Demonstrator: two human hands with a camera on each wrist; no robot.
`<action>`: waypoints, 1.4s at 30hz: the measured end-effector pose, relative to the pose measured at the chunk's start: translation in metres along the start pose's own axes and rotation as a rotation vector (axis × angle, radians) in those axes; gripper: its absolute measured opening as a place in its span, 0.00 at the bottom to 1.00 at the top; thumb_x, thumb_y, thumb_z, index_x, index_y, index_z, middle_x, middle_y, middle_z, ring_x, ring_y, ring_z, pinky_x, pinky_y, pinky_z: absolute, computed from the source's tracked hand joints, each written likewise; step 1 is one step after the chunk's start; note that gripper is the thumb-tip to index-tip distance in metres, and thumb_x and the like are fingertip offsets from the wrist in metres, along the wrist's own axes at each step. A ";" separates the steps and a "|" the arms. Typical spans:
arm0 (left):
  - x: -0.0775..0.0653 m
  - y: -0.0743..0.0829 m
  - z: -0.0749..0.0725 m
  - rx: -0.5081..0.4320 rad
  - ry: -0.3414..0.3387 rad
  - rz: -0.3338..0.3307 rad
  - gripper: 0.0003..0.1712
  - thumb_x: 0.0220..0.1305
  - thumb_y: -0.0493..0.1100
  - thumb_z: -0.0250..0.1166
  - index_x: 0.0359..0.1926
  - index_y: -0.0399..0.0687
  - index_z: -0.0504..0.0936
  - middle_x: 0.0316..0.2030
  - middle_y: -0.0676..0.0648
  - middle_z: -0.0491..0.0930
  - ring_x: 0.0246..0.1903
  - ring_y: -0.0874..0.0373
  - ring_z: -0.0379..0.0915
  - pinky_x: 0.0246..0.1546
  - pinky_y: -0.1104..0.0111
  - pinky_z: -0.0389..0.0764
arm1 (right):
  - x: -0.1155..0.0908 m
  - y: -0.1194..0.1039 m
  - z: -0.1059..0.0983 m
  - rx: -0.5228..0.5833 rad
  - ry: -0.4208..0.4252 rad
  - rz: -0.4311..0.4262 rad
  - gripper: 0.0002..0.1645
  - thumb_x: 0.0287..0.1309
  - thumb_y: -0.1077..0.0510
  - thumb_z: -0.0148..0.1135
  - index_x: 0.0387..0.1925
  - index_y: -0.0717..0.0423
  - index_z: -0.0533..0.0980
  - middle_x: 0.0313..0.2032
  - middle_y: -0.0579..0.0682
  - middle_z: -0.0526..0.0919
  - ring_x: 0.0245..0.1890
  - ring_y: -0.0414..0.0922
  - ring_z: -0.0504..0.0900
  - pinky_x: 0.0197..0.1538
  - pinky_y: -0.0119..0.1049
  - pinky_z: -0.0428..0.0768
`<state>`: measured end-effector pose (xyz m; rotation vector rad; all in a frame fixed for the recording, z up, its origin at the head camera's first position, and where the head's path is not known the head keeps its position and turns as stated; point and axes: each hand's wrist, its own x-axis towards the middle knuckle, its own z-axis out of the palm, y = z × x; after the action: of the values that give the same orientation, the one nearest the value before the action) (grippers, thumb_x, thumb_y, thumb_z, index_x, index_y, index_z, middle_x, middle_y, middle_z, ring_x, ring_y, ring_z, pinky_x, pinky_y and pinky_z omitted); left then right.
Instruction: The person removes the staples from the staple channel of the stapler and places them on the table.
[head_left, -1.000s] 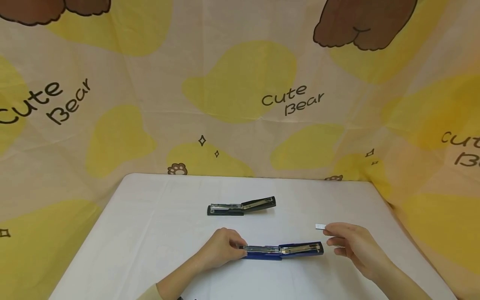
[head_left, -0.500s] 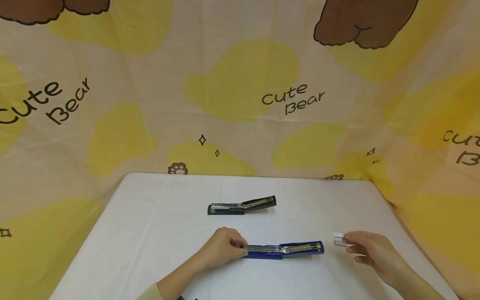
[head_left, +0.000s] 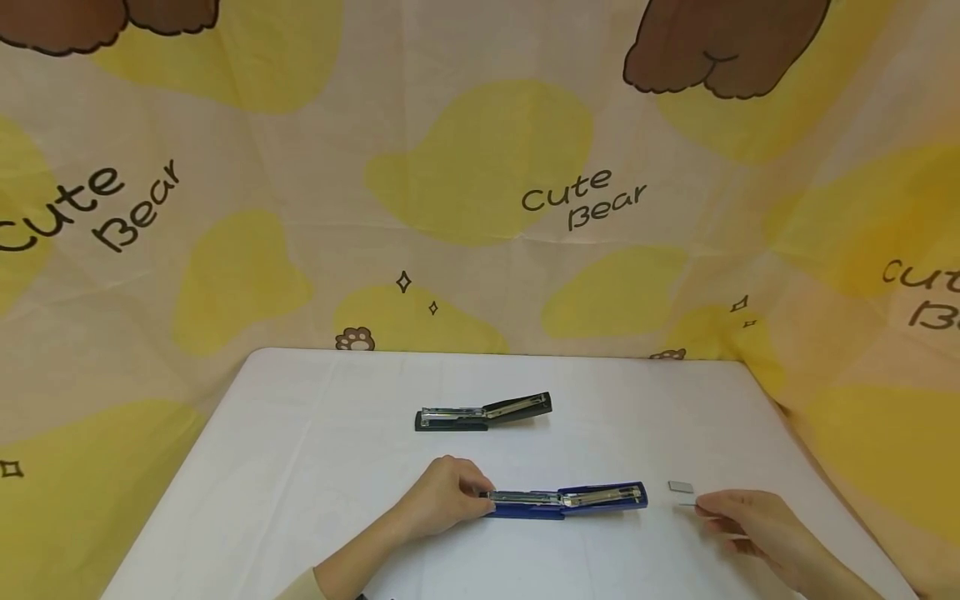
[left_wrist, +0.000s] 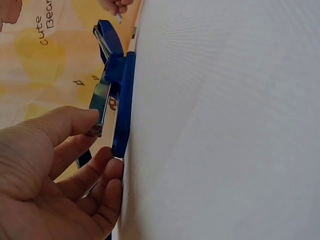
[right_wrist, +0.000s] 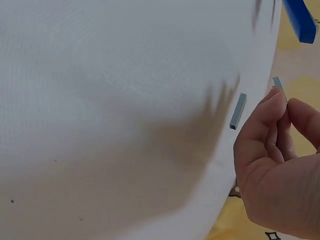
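Observation:
A blue stapler (head_left: 527, 512) lies opened out on the white table, its top cover swung back to the right. My left hand (head_left: 438, 500) pinches the left end of its metal staple channel between thumb and index finger; the left wrist view shows the channel (left_wrist: 100, 102) raised off the blue base. To the right of the stapler, my right hand (head_left: 757, 525) holds a thin strip of staples (head_left: 687, 504) at the tips of thumb and index finger. A second staple strip (head_left: 680, 487) lies on the table just beyond it, also seen in the right wrist view.
Farther back on the table (head_left: 337, 467) rests a black stapler (head_left: 452, 425), likewise folded open with its cover to the right. A patterned cloth (head_left: 480, 167) hangs behind the table and along its sides.
My right hand has drawn back rightward and then nearer to me with its strip, now turned edge-on. The strip on the table, hidden at first, has come into sight. The left hand stays put.

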<state>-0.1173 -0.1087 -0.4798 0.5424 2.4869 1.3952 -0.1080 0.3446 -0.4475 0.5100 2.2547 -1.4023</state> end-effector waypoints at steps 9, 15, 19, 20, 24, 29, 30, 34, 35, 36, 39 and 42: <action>0.000 -0.001 -0.001 -0.004 0.002 0.008 0.07 0.58 0.39 0.77 0.39 0.47 0.93 0.32 0.61 0.85 0.30 0.65 0.74 0.32 0.70 0.75 | 0.006 0.005 0.004 -0.036 0.020 -0.008 0.16 0.69 0.54 0.67 0.46 0.63 0.87 0.33 0.47 0.88 0.33 0.44 0.82 0.36 0.36 0.82; -0.001 -0.002 -0.001 -0.012 -0.002 0.001 0.07 0.58 0.39 0.77 0.39 0.47 0.93 0.32 0.61 0.85 0.30 0.65 0.74 0.32 0.71 0.75 | 0.007 0.006 0.009 -0.074 0.042 -0.001 0.15 0.69 0.54 0.67 0.45 0.63 0.87 0.31 0.46 0.88 0.32 0.44 0.83 0.35 0.38 0.81; -0.001 -0.003 -0.002 -0.010 0.001 0.004 0.08 0.58 0.40 0.77 0.40 0.47 0.93 0.33 0.60 0.85 0.29 0.65 0.74 0.32 0.71 0.75 | 0.008 0.006 0.012 -0.090 0.043 0.003 0.15 0.68 0.54 0.67 0.45 0.63 0.87 0.31 0.46 0.88 0.32 0.44 0.82 0.35 0.38 0.80; -0.001 -0.003 -0.002 -0.010 0.002 0.003 0.08 0.58 0.40 0.78 0.40 0.47 0.93 0.33 0.60 0.85 0.29 0.65 0.74 0.32 0.71 0.75 | 0.008 0.006 0.012 -0.094 0.043 0.003 0.15 0.68 0.54 0.67 0.45 0.63 0.87 0.30 0.46 0.87 0.32 0.44 0.81 0.35 0.37 0.79; -0.001 -0.002 -0.002 -0.002 0.007 -0.007 0.08 0.58 0.40 0.78 0.39 0.47 0.93 0.33 0.61 0.84 0.30 0.65 0.74 0.33 0.70 0.75 | 0.010 0.007 0.011 -0.105 0.049 0.002 0.15 0.67 0.54 0.68 0.44 0.63 0.86 0.29 0.47 0.86 0.31 0.44 0.81 0.34 0.37 0.79; -0.001 -0.001 -0.002 -0.007 0.004 -0.005 0.08 0.58 0.40 0.77 0.40 0.47 0.93 0.33 0.61 0.84 0.31 0.65 0.74 0.33 0.70 0.75 | 0.012 0.011 0.009 -0.124 0.057 -0.003 0.16 0.67 0.53 0.69 0.44 0.64 0.86 0.28 0.47 0.86 0.30 0.44 0.81 0.34 0.38 0.80; -0.001 -0.001 -0.002 -0.009 0.002 -0.003 0.08 0.58 0.40 0.77 0.40 0.47 0.93 0.33 0.61 0.85 0.30 0.65 0.74 0.33 0.70 0.75 | 0.012 0.012 0.008 -0.128 0.055 -0.006 0.16 0.67 0.53 0.69 0.44 0.65 0.85 0.28 0.47 0.86 0.30 0.44 0.81 0.35 0.38 0.80; -0.001 -0.001 -0.001 -0.006 0.001 -0.006 0.08 0.58 0.41 0.77 0.40 0.48 0.93 0.33 0.61 0.84 0.31 0.65 0.74 0.33 0.70 0.75 | 0.013 0.011 0.004 -0.150 0.048 0.006 0.20 0.69 0.52 0.68 0.47 0.67 0.84 0.30 0.48 0.87 0.32 0.45 0.81 0.37 0.39 0.82; -0.001 -0.001 -0.001 -0.006 0.001 -0.006 0.08 0.59 0.41 0.77 0.41 0.47 0.93 0.33 0.61 0.84 0.31 0.65 0.74 0.33 0.70 0.75 | 0.013 0.011 0.002 -0.153 0.040 0.009 0.21 0.69 0.51 0.68 0.48 0.68 0.83 0.31 0.48 0.87 0.32 0.45 0.81 0.38 0.39 0.82; -0.002 -0.001 -0.001 -0.005 0.002 -0.004 0.09 0.59 0.41 0.77 0.41 0.47 0.93 0.33 0.61 0.84 0.30 0.65 0.74 0.33 0.70 0.75 | 0.013 0.010 0.001 -0.154 0.036 0.017 0.22 0.70 0.51 0.67 0.50 0.68 0.83 0.32 0.48 0.87 0.32 0.45 0.81 0.39 0.39 0.82; -0.002 -0.001 0.000 -0.008 0.010 0.011 0.11 0.59 0.41 0.78 0.43 0.45 0.93 0.34 0.60 0.84 0.31 0.66 0.74 0.33 0.71 0.75 | 0.013 0.009 -0.003 -0.142 0.030 0.033 0.23 0.70 0.50 0.67 0.51 0.68 0.83 0.36 0.49 0.89 0.34 0.46 0.83 0.41 0.40 0.84; -0.004 0.001 -0.001 -0.007 0.020 0.028 0.14 0.59 0.41 0.78 0.46 0.41 0.92 0.36 0.58 0.85 0.32 0.66 0.74 0.34 0.71 0.77 | 0.013 0.007 -0.010 -0.129 0.016 -0.003 0.24 0.71 0.49 0.65 0.52 0.68 0.83 0.39 0.52 0.90 0.36 0.47 0.84 0.42 0.42 0.85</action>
<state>-0.1138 -0.1107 -0.4786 0.5670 2.4982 1.4267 -0.1171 0.3575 -0.4560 0.4770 2.3411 -1.2487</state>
